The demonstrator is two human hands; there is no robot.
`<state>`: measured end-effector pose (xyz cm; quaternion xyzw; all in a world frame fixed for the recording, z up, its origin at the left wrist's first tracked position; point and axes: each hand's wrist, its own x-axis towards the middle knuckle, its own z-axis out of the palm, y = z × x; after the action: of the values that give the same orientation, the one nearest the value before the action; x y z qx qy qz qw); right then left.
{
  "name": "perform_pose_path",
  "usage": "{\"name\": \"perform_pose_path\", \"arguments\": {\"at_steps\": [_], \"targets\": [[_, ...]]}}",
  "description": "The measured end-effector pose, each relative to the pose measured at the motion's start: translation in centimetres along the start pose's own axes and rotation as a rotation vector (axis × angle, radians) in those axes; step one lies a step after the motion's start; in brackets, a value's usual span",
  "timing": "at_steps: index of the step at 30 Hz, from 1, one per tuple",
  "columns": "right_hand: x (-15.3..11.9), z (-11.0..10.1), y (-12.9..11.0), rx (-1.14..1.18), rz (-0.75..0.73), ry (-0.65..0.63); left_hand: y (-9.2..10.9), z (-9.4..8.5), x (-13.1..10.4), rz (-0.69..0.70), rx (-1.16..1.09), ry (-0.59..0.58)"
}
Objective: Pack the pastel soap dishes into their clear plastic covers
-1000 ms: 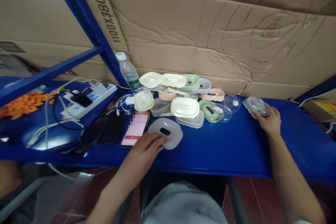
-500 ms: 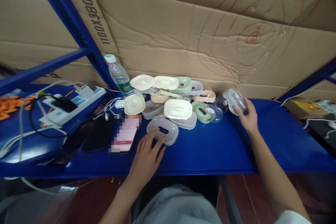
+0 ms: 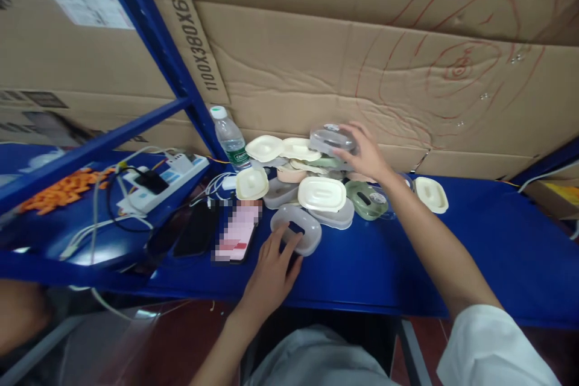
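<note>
My left hand is at the near rim of a grey oval soap dish with a slot in its base, fingers inside the dish and thumb on the near side. Above the back of the pile, my right hand grips a clear oval plastic lid bearing a round sticker. Beneath and around it lie several cream trays, a green soap dish and a peach dish, partly overlapping. Another cream tray rests apart on the right, beyond my right forearm.
The blue table backs onto a cardboard wall. Left of the pile are a water bottle, a lit phone, a dark phone, a power strip with tangled cables, and orange pieces.
My right hand has moved left with the clear lid, from the right side to above the pile. A cream tray now shows where that hand was. My left hand stays at the grey dish.
</note>
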<state>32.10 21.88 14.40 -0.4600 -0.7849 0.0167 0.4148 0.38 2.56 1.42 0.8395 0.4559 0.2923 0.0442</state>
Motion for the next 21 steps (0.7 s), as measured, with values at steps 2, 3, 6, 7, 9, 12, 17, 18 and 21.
{"name": "perform_pose_path", "arguments": {"at_steps": [2,3,6,7,9,12,17,18,21], "targets": [[1.2,0.6,0.3,0.038,0.02,-0.003,0.0,0.1,0.0,-0.005,0.009,0.003],[1.5,0.7,0.3,0.047,0.027,0.001,0.0,0.2,0.0,-0.005,0.015,0.006],[1.4,0.7,-0.4,0.03,0.032,0.012,0.0,0.4,-0.1,0.0,0.027,0.012],[1.4,0.8,-0.9,0.023,0.024,0.006,0.0,0.4,-0.1,0.004,0.028,0.013],[1.7,1.4,-1.9,0.02,-0.008,-0.039,0.0,0.4,0.0,0.011,0.029,0.012],[3.6,3.3,-3.0,0.011,-0.078,-0.133,0.2,0.3,0.0,0.02,0.035,0.008],[6.9,6.1,-3.6,-0.093,-0.113,-0.226,0.3,0.1,0.0,0.015,0.034,0.002],[6.9,6.0,-3.8,-0.121,-0.099,-0.246,0.2,0.1,0.0,0.015,0.035,-0.003],[5.1,3.9,-4.5,-0.198,-0.082,-0.255,0.1,0.3,-0.1,0.017,0.04,-0.011]]}}
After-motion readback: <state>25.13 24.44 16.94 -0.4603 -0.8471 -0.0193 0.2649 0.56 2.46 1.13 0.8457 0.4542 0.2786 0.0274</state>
